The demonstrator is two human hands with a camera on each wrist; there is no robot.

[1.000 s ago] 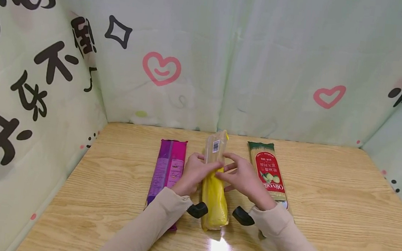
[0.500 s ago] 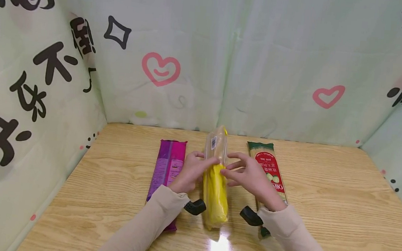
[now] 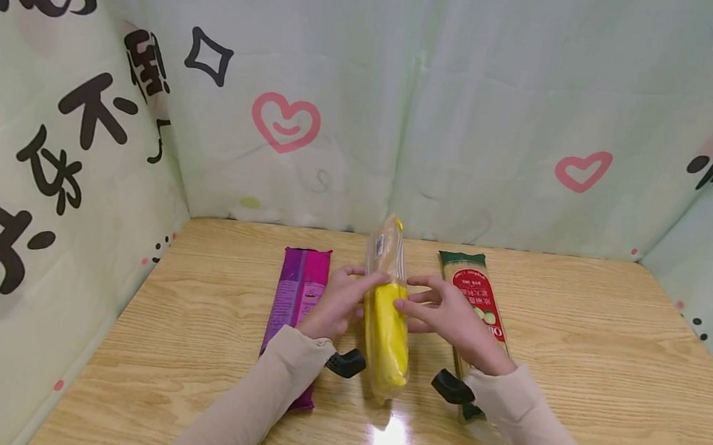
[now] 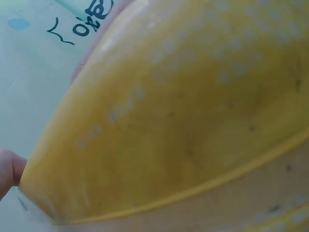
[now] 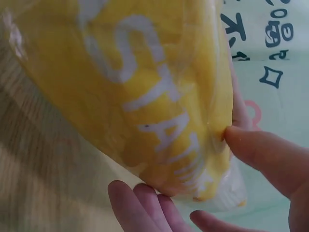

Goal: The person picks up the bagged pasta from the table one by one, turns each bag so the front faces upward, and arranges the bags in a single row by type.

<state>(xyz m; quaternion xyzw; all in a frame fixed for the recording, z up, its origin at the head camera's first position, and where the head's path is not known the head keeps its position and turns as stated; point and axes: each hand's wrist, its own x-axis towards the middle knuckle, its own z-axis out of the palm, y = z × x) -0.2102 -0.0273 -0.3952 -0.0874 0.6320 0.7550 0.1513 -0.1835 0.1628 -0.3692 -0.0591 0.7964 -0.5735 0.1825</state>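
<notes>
A long yellow pasta packet with a clear upper part is tilted at the middle of the table, its far end raised. My left hand grips its left side, thumb across the front and fingers behind. On the other side my right hand holds it between thumb and fingers. White capital letters show on the yellow wrap in the right wrist view, with the right thumb at its edge. In the left wrist view the wrap hides most of the left hand.
A purple and pink packet lies left of my hands, partly under the left forearm. To the right lies a green-ended spaghetti packet with a red label, partly behind the right hand. A printed curtain borders the wooden table.
The yellow packet's far end has risen, and the packet has turned so its side shows more. My right hand has shifted slightly right, covering more of the spaghetti packet.
</notes>
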